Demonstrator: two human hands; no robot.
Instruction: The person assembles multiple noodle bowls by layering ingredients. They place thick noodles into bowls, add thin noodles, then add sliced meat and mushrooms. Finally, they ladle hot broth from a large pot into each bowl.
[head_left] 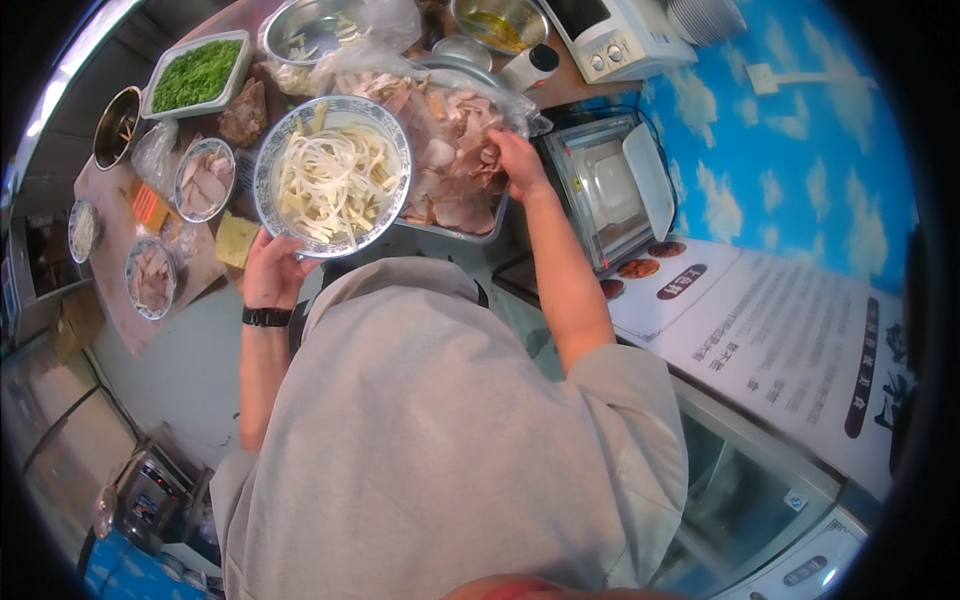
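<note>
My left hand [275, 270] grips the near rim of a blue-and-white patterned bowl [266, 185], thumb over its edge. Thin white onion-like rings [335, 165] and pale cut strips fill the bowl. To its right is a metal tray [478, 236] heaped with thin slices of cooked meat [445, 160], partly covered by clear plastic at the back. My right hand [520, 165] reaches into the right side of the heap, its fingers curled around some slices; the fingertips are partly hidden.
Two small bowls of sliced meat [205, 182] [152, 280] stand at left, near a yellow sponge-like block [236, 240]. Behind are a white tub of chopped greens [198, 75], metal bowls [500, 22] and a dark-capped shaker [530, 68]. A glass-topped appliance [600, 190] sits right of the tray.
</note>
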